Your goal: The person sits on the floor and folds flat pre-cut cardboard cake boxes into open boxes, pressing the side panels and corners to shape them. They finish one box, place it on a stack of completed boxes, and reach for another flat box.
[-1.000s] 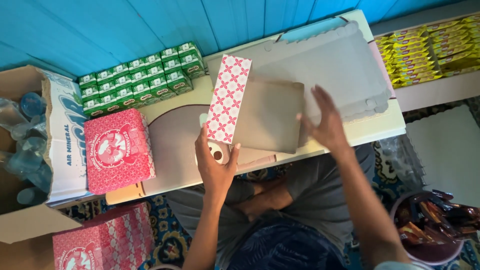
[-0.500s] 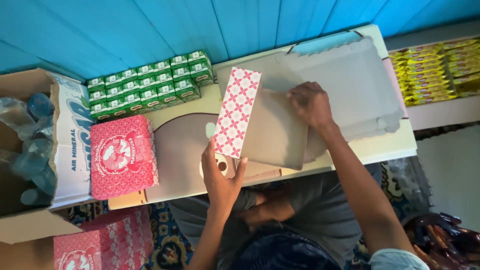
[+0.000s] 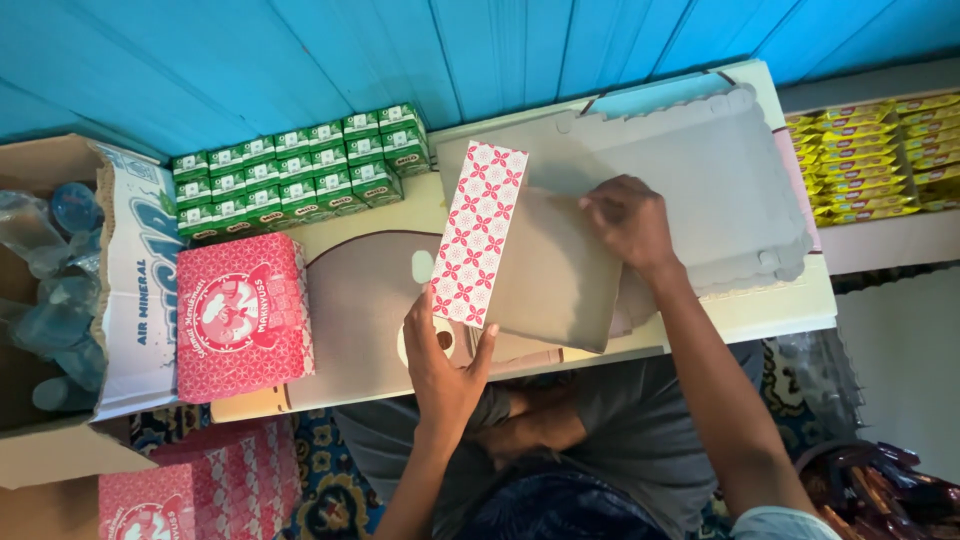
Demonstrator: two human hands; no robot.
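Half-folded cardboard box blank [image 3: 545,265], grey-brown inside with a pink-and-white patterned flap [image 3: 478,233] standing along its left side, resting near the middle of the table's front edge. Left hand [image 3: 443,365] under the flap's lower end, thumb and fingers spread narrowly and pinching the flap's bottom edge. Right hand [image 3: 628,220] pressed palm-down on the blank's upper right part, fingers curled together onto the cardboard, holding nothing else. Beneath and right of the blank, a stack of flat grey box blanks [image 3: 720,190] with scalloped edges, reaching to the table's right end and back edge. Just left of the blank, a bare patch of low table [image 3: 370,290] with a brown rounded print on pale ground. Further left, near the front-left corner, a closed pink box [image 3: 242,315] with a round white emblem. Behind it, along the back edge, rows of small green drink cartons [image 3: 300,170] packed tight together. Off the table's left end, an open cardboard case [image 3: 130,290] holding clear water bottles [image 3: 45,270]. Below the front-left corner, on the floor, more pink boxes [image 3: 190,490]. Beyond the right end, a shelf of yellow packets [image 3: 870,160].
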